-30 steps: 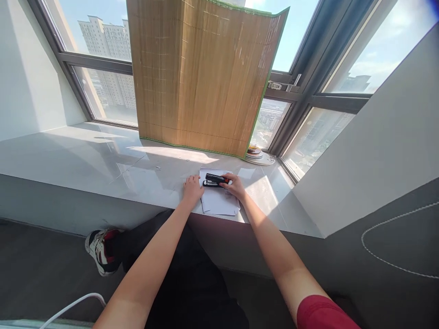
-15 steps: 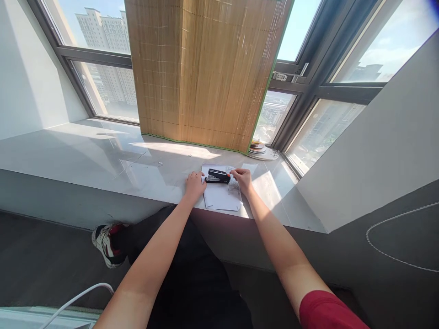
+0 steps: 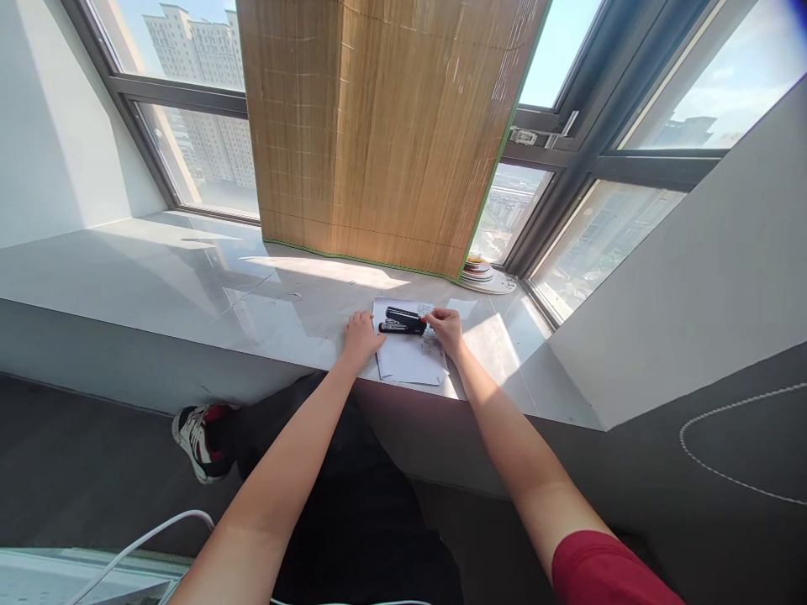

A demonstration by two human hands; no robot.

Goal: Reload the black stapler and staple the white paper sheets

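A black stapler with a red part at its right end lies across a small stack of white paper on the windowsill. My right hand pinches that red end between thumb and fingers. Beside the stapler's left end, my left hand rests palm down at the left edge of the paper, its fingers stretched out on the sill. Some printed text shows on the sheets near the stapler, partly hidden by my right hand.
The pale windowsill runs wide under the windows. A bamboo blind hangs just behind the paper. Stacked round plates or discs stand in the far right corner. A beaded cord hangs at right; a white cable curves at lower left.
The whole view has shifted slightly. Both hands stay almost where they were beside the stapler, with little visible movement.
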